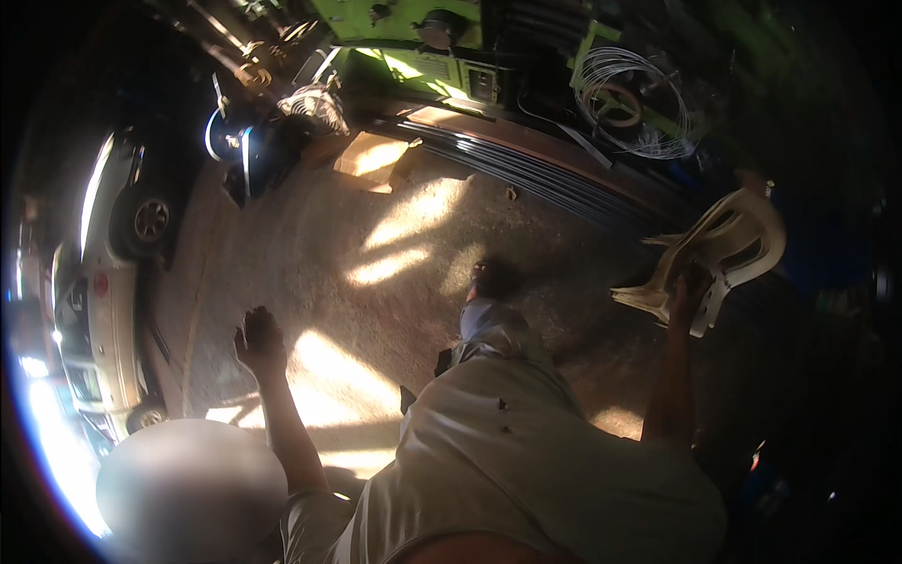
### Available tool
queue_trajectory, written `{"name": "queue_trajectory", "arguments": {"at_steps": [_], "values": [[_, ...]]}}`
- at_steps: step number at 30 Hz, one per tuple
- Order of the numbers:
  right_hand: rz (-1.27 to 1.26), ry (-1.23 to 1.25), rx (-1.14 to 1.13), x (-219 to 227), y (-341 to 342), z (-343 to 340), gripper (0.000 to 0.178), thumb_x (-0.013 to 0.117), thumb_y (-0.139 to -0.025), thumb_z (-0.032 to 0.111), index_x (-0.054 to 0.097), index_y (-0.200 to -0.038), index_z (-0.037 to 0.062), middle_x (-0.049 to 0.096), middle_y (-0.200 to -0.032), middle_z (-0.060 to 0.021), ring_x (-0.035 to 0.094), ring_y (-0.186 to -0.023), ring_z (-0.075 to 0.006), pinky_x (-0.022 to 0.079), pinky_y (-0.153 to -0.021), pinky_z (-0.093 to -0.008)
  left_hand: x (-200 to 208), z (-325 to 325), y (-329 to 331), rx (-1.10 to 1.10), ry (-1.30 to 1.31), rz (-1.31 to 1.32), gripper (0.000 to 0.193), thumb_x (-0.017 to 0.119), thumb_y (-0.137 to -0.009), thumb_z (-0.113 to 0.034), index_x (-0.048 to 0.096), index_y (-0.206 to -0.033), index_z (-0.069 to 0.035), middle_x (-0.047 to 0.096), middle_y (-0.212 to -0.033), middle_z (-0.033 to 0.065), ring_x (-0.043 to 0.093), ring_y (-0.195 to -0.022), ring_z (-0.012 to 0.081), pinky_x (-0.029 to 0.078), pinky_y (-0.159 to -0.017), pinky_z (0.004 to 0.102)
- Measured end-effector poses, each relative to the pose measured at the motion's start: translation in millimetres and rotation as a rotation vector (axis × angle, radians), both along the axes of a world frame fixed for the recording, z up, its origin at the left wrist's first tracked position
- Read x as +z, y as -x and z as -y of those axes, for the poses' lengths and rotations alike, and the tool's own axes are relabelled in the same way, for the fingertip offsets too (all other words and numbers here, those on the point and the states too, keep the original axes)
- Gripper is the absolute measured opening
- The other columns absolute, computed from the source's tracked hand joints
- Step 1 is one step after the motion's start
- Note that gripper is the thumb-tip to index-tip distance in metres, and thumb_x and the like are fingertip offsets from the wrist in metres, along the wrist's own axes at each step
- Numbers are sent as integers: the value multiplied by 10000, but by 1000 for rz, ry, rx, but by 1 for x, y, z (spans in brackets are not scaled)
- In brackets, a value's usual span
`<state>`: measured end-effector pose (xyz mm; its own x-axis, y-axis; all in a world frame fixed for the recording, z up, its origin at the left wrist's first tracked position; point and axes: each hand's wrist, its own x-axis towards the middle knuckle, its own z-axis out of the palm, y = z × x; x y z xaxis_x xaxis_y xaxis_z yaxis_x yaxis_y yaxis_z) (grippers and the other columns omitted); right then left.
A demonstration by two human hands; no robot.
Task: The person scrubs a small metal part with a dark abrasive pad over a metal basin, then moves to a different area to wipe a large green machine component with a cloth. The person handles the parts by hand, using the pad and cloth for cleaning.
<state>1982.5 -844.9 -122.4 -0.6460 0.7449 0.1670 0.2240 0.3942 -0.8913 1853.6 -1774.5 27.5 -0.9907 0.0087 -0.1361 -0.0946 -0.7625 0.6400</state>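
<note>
On the right, my right hand [692, 289] is closed on a beige plastic chair [752, 221] with curved, slotted parts. The chair is tilted on its side beside my right leg, and shadow hides part of the grip. Over the floor on the left, my left hand [260, 343] hangs away from my body with its fingers curled. The fingers are dark, so whatever they hold, if anything, cannot be made out.
Long dark metal bars [526, 174] lie along the far side, near a cardboard box [374, 160]. Coiled wire [629, 103] and a green machine [404, 23] stand beyond. A light-coloured vehicle [113, 282] is on the left. Sunlit patches mark the concrete floor [310, 235].
</note>
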Motion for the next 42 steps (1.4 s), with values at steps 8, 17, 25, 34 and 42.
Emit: {"name": "queue_trajectory", "arguments": {"at_steps": [8, 17, 25, 34, 42], "values": [[-68, -158, 47, 16, 76, 6, 426, 672, -900, 98, 489, -1282, 54, 581, -1160, -91, 576, -1082, -228, 446, -1001, -374, 4, -77, 214, 142, 194, 289, 486, 387, -1024, -371, 640, -1257, -29, 685, -1220, 156, 660, -1078, 292, 565, -800, 399], [189, -30, 14, 170, 134, 41, 275, 675, -887, 130, 595, -1138, 50, 627, -1139, -105, 612, -1022, -236, 487, -908, -374, 2, -225, 438, -314, 414, 388, 347, 482, -1005, -255, 607, -1215, -8, 685, -974, 126, 629, -716, 217, 509, -641, 285], [173, -172, -196, 207, 225, 162, 323, 621, -944, 150, 559, -1234, 23, 630, -1134, -100, 615, -1024, -224, 499, -932, -384, -141, -348, 598, -1101, 754, -152, 264, 512, -1003, -137, 606, -1162, 51, 691, -968, 144, 676, -823, 188, 559, -657, 283], [259, 479, 226, 96, 364, 198, 409, 681, -832, 65, 573, -1225, 27, 606, -1184, -119, 602, -1117, -251, 469, -989, -364, -223, -489, 604, -1515, 481, 202, 323, 604, -916, -188, 633, -1188, -16, 672, -1027, 86, 672, -814, 160, 583, -640, 277], [288, 223, 491, -24, 534, 165, 568, 735, -802, 17, 513, -1325, 26, 560, -1229, -160, 565, -1192, -297, 445, -1030, -393, -281, -596, 601, -1557, 783, -173, 398, 707, -896, -234, 618, -1258, -94, 672, -1021, 46, 610, -858, 129, 515, -661, 265]]}}
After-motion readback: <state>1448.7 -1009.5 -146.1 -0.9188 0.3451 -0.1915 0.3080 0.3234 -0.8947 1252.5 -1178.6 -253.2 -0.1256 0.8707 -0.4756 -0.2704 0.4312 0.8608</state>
